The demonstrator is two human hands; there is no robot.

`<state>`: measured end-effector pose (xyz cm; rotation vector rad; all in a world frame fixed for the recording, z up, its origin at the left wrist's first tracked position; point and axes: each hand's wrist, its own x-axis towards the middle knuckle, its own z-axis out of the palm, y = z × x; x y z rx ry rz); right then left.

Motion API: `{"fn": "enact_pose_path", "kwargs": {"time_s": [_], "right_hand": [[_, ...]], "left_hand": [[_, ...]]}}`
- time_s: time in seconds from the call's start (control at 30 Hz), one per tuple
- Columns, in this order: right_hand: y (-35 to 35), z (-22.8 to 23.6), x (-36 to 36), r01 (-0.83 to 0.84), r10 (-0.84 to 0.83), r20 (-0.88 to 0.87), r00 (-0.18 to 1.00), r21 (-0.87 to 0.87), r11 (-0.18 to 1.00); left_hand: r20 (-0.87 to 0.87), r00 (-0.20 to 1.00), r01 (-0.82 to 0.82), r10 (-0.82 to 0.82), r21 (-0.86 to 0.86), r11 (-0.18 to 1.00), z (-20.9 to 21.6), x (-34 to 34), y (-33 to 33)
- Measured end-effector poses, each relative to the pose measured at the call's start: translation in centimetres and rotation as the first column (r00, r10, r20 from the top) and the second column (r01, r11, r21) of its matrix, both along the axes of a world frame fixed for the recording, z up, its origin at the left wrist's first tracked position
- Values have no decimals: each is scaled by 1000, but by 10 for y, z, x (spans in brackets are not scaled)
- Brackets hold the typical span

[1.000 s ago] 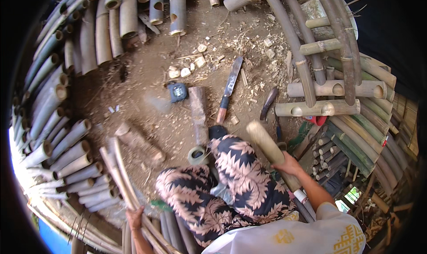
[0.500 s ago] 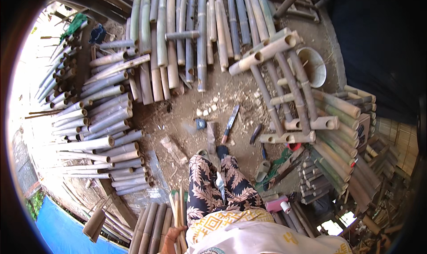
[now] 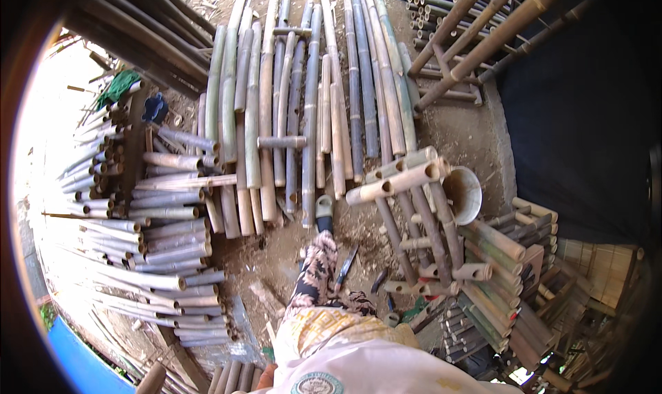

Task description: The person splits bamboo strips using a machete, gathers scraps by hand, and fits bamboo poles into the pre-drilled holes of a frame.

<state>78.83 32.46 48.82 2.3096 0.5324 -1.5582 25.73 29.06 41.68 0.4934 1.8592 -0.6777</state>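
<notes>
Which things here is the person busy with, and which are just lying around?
Busy with:
- left hand, barely showing at the lower edge
- short bamboo poles right beside it

Lying around:
- blade on the dirt
- bamboo frame
- metal bowl
- long bamboo poles
- green cloth

An open-air bamboo workshop is shown. Long grey-green bamboo poles [image 3: 303, 97] are laid side by side on the bare dirt floor [image 3: 476, 139], short cut bamboo tubes [image 3: 158, 256] are stacked at its left edge, and a half-built bamboo frame [image 3: 420, 221] is seen beside scattered hand tools [image 3: 347, 266].
</notes>
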Motion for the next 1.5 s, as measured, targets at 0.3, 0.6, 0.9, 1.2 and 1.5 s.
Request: {"fn": "enact_pose_path", "kwargs": {"time_s": [0.3,0.6,0.9,1.2,1.5], "right_hand": [[135,54,33,94,-92,34,995,-48,994],[315,83,120,-6,10,59,998,-65,998],[599,76,275,-237,248,20,969,-224,945],[912,113,408,-401,425,209,881,-147,904],[1116,56,495,-303,318,5,948,324,896]], "left_hand": [[261,908,-361,327,90,928,38,17,262],[220,904,-415,367,240,878,43,110,419],[39,974,-228,225,133,965,51,274,557],[28,932,-361,360,72,930,59,438,687],[16,887,-461,461,-6,887,53,533,838]]}}
